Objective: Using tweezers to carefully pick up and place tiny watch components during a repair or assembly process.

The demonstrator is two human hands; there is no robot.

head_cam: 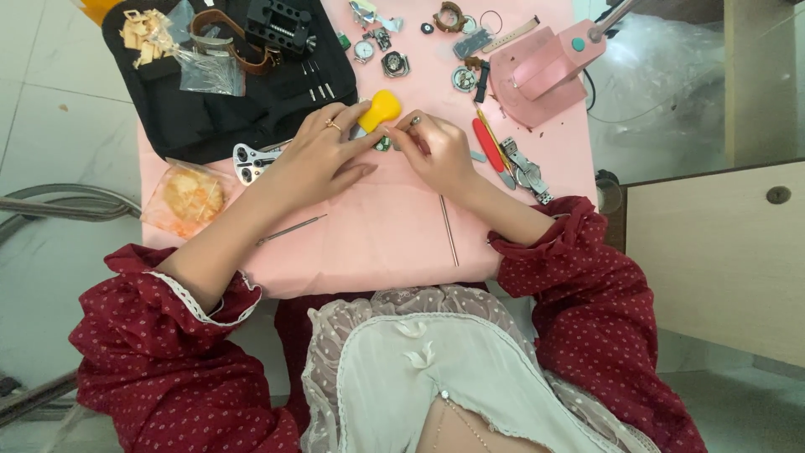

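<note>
Two hands meet over a small watch part on a pink work mat.

The pink mat (377, 235) covers the table, with a black tool case (210, 109) at its far left corner and a pink press (537, 75) at its far right. The left hand (314, 159) lies fingers-forward against a yellow tool (380, 109). The right hand (436, 151) pinches narrowly on the small dark watch part (383, 144) between both hands, mid-mat. A thin metal rod (449, 231) lies nearer the body.

The yellow tool handle (381, 107) looks smooth matt plastic (perhaps rubbery), the pink mat (386, 231) soft matt sheet, the thin rod (449, 230) dull metal, the press (537, 75) glossy pink plastic, the tool case (210, 117) black woven cloth
</note>
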